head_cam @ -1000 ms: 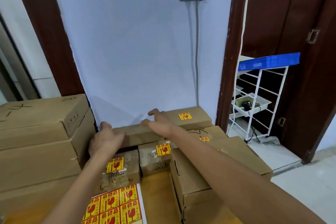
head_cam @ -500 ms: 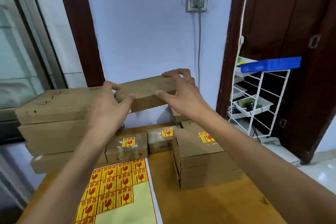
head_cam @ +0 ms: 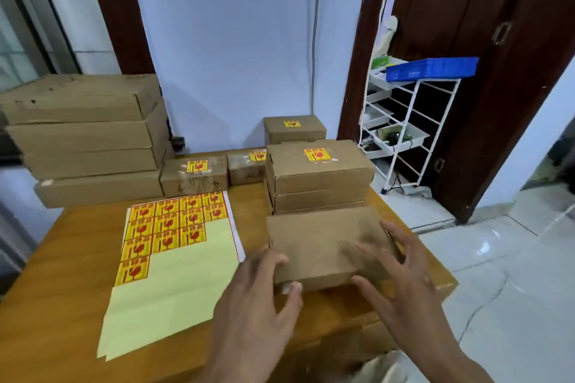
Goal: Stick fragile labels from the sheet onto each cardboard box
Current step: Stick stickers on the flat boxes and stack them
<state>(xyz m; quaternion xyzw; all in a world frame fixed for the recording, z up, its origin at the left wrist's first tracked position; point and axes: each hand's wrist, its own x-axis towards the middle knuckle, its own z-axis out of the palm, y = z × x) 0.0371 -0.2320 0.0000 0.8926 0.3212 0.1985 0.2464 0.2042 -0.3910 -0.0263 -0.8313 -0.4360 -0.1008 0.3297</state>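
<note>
A plain cardboard box (head_cam: 320,246) without a label lies on the wooden table (head_cam: 56,305) at the front right. My left hand (head_cam: 261,298) grips its near left corner, thumb under the front edge. My right hand (head_cam: 401,274) holds its right end, thumb at the front face and fingers spread over the top. The label sheet (head_cam: 174,270) lies to the left, with several yellow-and-red fragile labels (head_cam: 168,224) on its upper part. Behind the box is a stack of boxes (head_cam: 317,177) with a label on top.
Small labelled boxes (head_cam: 194,177) line the back of the table. A tall stack of unlabelled flat boxes (head_cam: 87,140) stands at the back left. A white wire rack (head_cam: 404,134) with a blue tray (head_cam: 432,68) stands beside the table on the right, by a dark door.
Both hands lifted the plain box from the back row, carried it toward me and brought it down onto the table in front of the labelled stack.
</note>
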